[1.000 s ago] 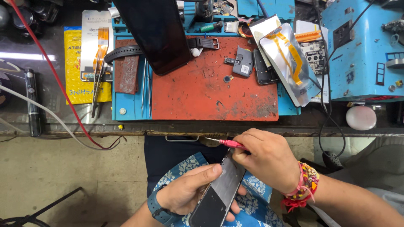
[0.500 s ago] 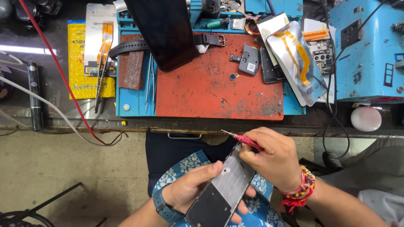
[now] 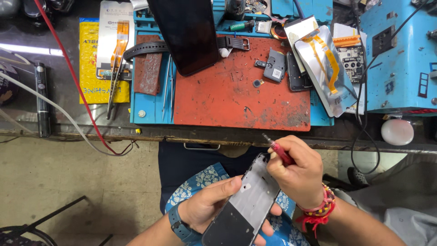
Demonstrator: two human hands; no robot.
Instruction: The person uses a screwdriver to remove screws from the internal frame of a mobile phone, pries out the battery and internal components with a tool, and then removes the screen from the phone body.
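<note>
Below the worktop (image 3: 68, 132) edge, over my lap, my left hand (image 3: 207, 207) cradles the thin grey metal phone frame (image 3: 246, 205), fingers curled around its edges. My right hand (image 3: 298, 175) pinches a red-handled screwdriver (image 3: 278, 151) at the frame's top. Light, rigid, probably fragile: support by edges.

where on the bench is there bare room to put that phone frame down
The widest bare patch is the lower middle of the red mat, bordered by the dark phone screen above, the tweezers at left and the small grey part at upper right. The mat's right edge is crowded by the silver pouch. Both hands are full: left hand holds the phone frame, right hand the red screwdriver.
</note>
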